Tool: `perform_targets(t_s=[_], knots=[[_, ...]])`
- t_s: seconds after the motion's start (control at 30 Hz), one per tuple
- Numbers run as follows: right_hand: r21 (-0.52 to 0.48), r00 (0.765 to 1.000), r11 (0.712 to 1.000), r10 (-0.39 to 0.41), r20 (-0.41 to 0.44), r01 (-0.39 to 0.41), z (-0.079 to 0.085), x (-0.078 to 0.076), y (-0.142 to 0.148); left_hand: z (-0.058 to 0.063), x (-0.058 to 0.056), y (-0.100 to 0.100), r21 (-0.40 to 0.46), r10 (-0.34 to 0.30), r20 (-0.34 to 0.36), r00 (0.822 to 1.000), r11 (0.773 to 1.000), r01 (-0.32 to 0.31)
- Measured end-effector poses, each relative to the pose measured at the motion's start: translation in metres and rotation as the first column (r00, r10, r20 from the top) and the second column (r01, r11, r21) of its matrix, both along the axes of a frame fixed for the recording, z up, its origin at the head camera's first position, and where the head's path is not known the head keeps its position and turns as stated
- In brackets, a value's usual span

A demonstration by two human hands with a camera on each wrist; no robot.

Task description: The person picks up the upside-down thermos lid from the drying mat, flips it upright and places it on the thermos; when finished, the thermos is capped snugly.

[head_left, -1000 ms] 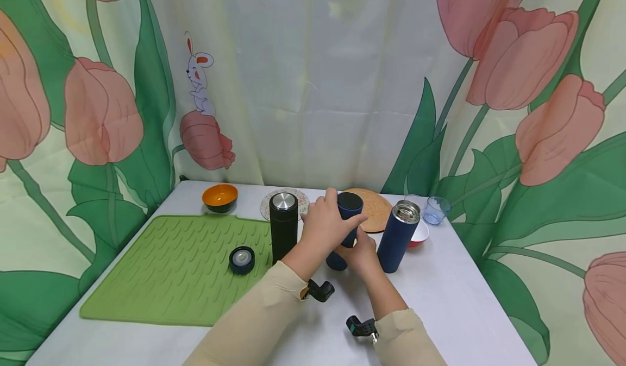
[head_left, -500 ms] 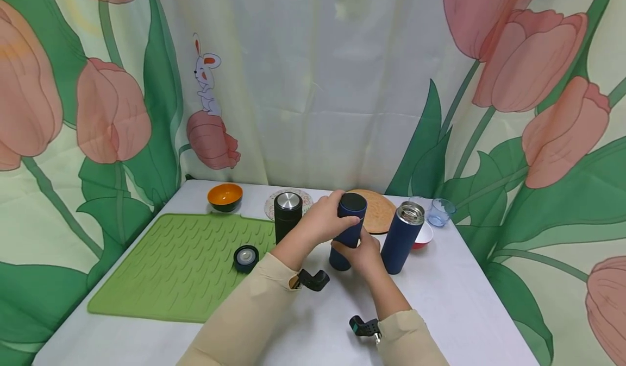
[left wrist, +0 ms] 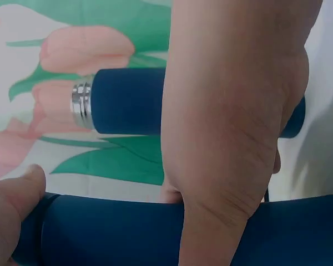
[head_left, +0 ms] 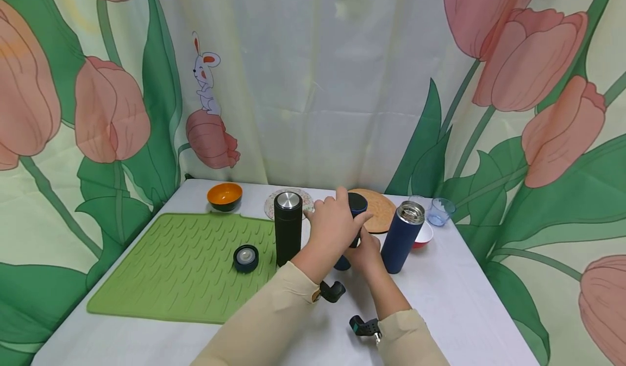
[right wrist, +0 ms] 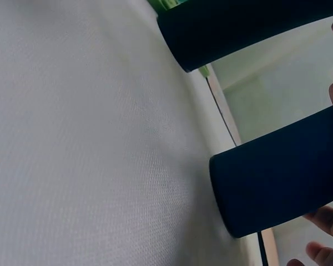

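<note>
1. Here's the capped flask (right wrist: 283, 172), showing on every feed I have: right of the mat (head_left: 161, 268), roughly upright, both hands on it.
2. Right hand (head_left: 364, 252), and that's a proper grip: fingers and thumb curl around the flask's body, below the other hand.
3. Up top, the left hand (head_left: 330, 227) touches the cap (head_left: 358, 200), digits spread, thumb pointing away from the mat. Is it pinching the cap? From my seat I cannot tell.
4. Between the mat and the hands, the black flask (head_left: 288, 235) stands upright at the mat's right edge, silver on top.
5. On the mat itself, toward its right side, a dark lid (head_left: 246, 258) lies with its inside facing me.
6. Farther right of the mat, past the hands, the open flask (head_left: 403, 241) stands apart from the capped one, metal neck bare.
7. Behind the mat sits the orange bowl (head_left: 225, 196); off the mat's far right corner, a patterned coaster (head_left: 270, 206), partly hidden by the black flask.
8. Well right of the mat, toward the back: a round board (head_left: 379, 206), a red-and-white bowl (head_left: 424, 235), a bluish glass (head_left: 440, 212).
</note>
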State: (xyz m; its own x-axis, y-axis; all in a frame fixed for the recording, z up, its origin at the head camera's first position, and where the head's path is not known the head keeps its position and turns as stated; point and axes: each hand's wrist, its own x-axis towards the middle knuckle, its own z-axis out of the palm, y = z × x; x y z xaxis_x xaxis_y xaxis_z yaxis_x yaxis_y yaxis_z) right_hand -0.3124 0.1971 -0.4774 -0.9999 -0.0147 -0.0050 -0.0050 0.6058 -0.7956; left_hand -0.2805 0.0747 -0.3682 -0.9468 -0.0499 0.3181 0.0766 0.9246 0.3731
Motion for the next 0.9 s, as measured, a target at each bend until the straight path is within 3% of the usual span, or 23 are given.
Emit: perform_targets(t_s=[0.17,0.33,0.43,0.53,0.67,0.77,0.83,0.9], knots=[[-0.027,0.999,0.999,-0.020,0.045,0.021,0.001,0.001,0.001,0.007,0.000,-0.010,0.118,-0.128,0.064,0.990,0.986,0.120],[-0.032,0.998,0.998,-0.050,0.047,0.052,0.003,0.006,-0.003,0.024,-0.003,-0.025,0.220,-0.282,0.181,0.942,0.945,0.240],[-0.039,0.997,0.998,-0.053,0.062,0.056,0.002,0.008,-0.004,0.027,-0.005,-0.030,0.233,-0.317,0.233,0.920,0.936,0.264],[-0.053,0.996,0.998,-0.039,0.077,0.044,0.001,0.009,-0.004,0.025,-0.003,-0.026,0.231,-0.279,0.244,0.929,0.947,0.224],[-0.057,0.998,0.998,-0.017,0.060,0.020,-0.001,0.006,-0.001,0.018,0.000,-0.010,0.177,-0.128,0.189,0.974,0.980,0.094],[-0.051,0.999,0.999,-0.011,0.045,0.013,-0.001,0.003,0.001,0.011,-0.001,0.000,0.111,-0.016,0.127,0.992,0.994,0.002],[-0.051,0.999,0.999,-0.008,0.047,0.011,-0.001,0.002,0.001,0.008,-0.002,0.002,0.088,0.014,0.096,0.995,0.996,-0.023],[-0.052,0.999,0.999,-0.011,0.046,0.014,-0.001,0.001,0.001,0.007,-0.004,0.000,0.102,-0.002,0.080,0.997,0.995,-0.006]])
